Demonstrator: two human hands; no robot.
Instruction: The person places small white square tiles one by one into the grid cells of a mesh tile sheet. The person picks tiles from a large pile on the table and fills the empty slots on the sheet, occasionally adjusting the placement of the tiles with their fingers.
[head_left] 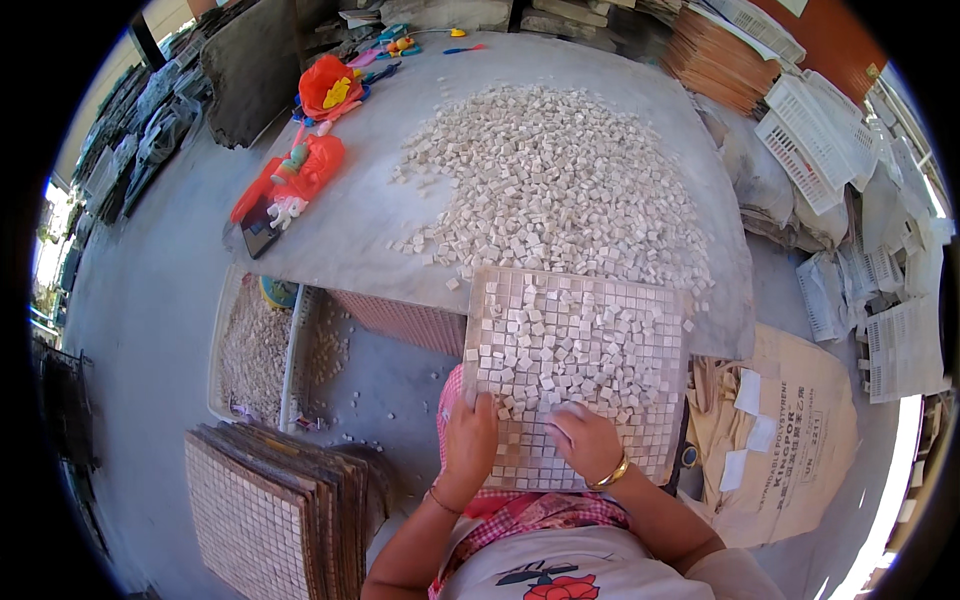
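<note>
A square grid tray (655, 455) rests on my lap and against the table edge, tilted toward me. Small whitish stone tiles (545, 345) fill many of its cells, and more lie loose and heaped across its middle. At the tray's lower left side, my left hand (472, 445) is closed round the edge. My right hand (588, 443), with a gold bangle at the wrist, bends over the lower middle of the grid. Its fingers are curled together against the tiles; whatever they pinch is hidden. Just beyond the tray, a wide pile of loose tiles (560, 180) covers the table.
The pale table (370, 230) also bears red plastic bags (310, 165), a phone (260, 228) and small toys. Left of me stand a white bin (222, 345) of tile pieces and a stack of filled grid trays (250, 500). A paper sack (800, 440) and white crates (805, 140) lie right.
</note>
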